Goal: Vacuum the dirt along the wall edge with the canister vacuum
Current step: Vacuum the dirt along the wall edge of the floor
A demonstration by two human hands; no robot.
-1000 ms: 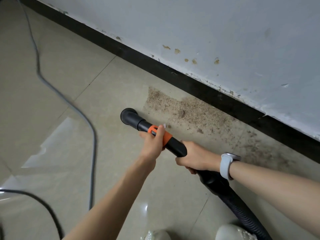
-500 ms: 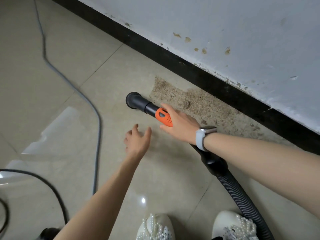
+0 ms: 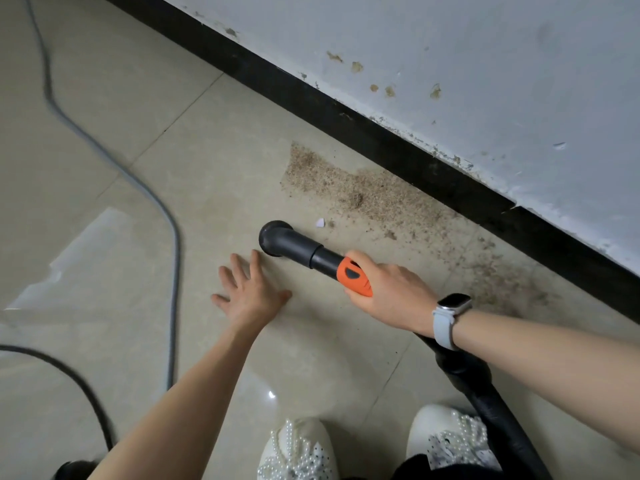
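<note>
The right hand (image 3: pixel 388 296) grips the vacuum wand (image 3: pixel 322 259) at its orange collar (image 3: pixel 355 277), fingers curled over the top of it; a pale-strapped watch (image 3: pixel 450 315) sits on that wrist; behind the hand the black ribbed hose (image 3: pixel 485 393) runs back under the forearm and down past the shoes. Ahead of the hand the black tube ends in a round nozzle (image 3: pixel 273 237), which sits low at the floor (image 3: pixel 173 188) – whether it touches the tile I cannot tell.

The left hand (image 3: pixel 249 292) holds nothing; its fingers are spread and straight, palm down over the floor, just to the near-left of the nozzle, the fingertips close beside the nozzle's rim but apart from it; whether the palm rests on the tile is not clear.

The dirt (image 3: pixel 363 192) lies beyond the right hand, a brown granular band along the black baseboard (image 3: pixel 346 123) at the foot of the pale, chipped wall (image 3: pixel 450 64); it is densest just past the nozzle and thins out toward the right, beyond the right forearm; the nozzle stands just short of its near edge. A small white scrap (image 3: pixel 320 222) lies between the nozzle and the dirt.

To the far left of the left hand a grey cord (image 3: pixel 173 244) snakes across the tiles – a black cord (image 3: pixel 69 372) curves below it; two white beaded shoes (image 3: pixel 298 452) show at the near edge, under the arms.
</note>
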